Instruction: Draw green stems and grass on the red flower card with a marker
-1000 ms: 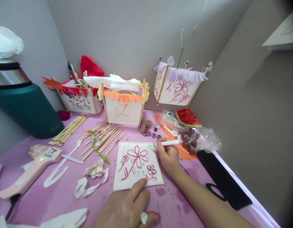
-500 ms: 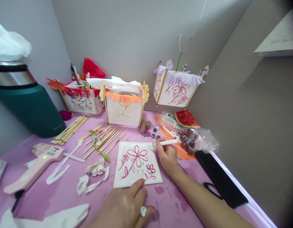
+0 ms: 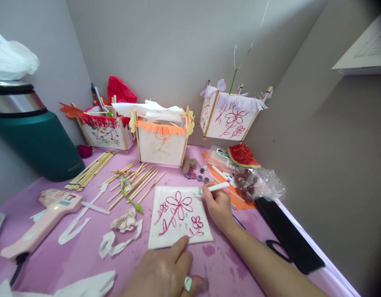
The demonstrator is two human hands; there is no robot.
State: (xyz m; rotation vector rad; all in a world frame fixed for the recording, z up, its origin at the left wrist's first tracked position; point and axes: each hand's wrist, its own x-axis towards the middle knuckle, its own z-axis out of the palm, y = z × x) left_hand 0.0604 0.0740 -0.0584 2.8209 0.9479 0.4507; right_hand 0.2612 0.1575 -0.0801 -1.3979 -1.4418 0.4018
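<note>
A white square panel lies on the pink-purple table, drawn with dark pink flowers and small green marks. My right hand is closed round a white felt-tip marker, its green tip at the panel's upper right, touching or just above the surface. At the near edge my left hand presses the panel with its stretched index finger. Its other fingers are curled round a pale green marker cap, of which only the end shows.
Thin wooden sticks, a crumpled tissue and a pink glue gun lie left. Behind stand decorated lanterns. Small paint pots, loose markers and black scissors are at right. A green bottle stands far left.
The marker has tilted slightly, its back end now a little lower over the right hand, while its tip stays near the panel's upper right. The view has shifted slightly.
</note>
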